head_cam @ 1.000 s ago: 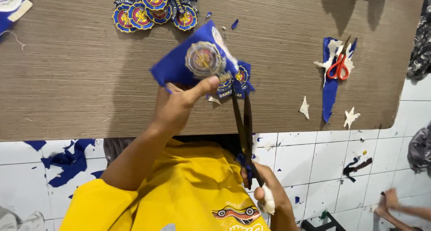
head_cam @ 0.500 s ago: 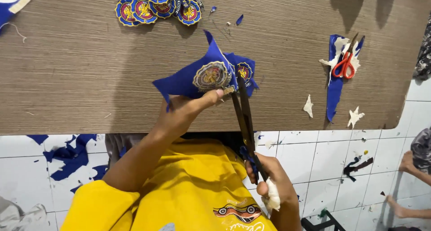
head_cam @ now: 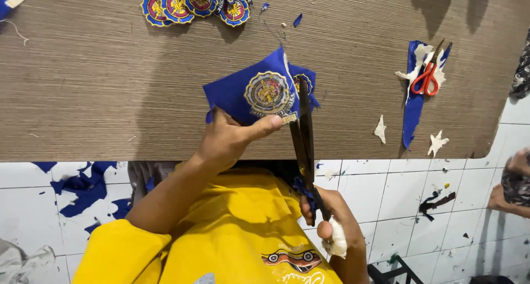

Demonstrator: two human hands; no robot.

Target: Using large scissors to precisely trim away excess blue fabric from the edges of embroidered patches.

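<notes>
Since a moment ago, the blue fabric [head_cam: 251, 93] has tilted slightly in the left hand [head_cam: 229, 140], whose grip pinches its lower edge. Dark scissors [head_cam: 303, 146], gripped by the right hand [head_cam: 331, 220], close on it above the surface [head_cam: 110, 96].

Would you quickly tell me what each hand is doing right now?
Left hand: closed, holding the blue cloth.
Right hand: closed, holding the black scissors.

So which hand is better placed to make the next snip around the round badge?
Right. The right hand already grips the long dark scissors, whose blades lie against the blue cloth beside the badge. The left hand only pinches the cloth.
</notes>
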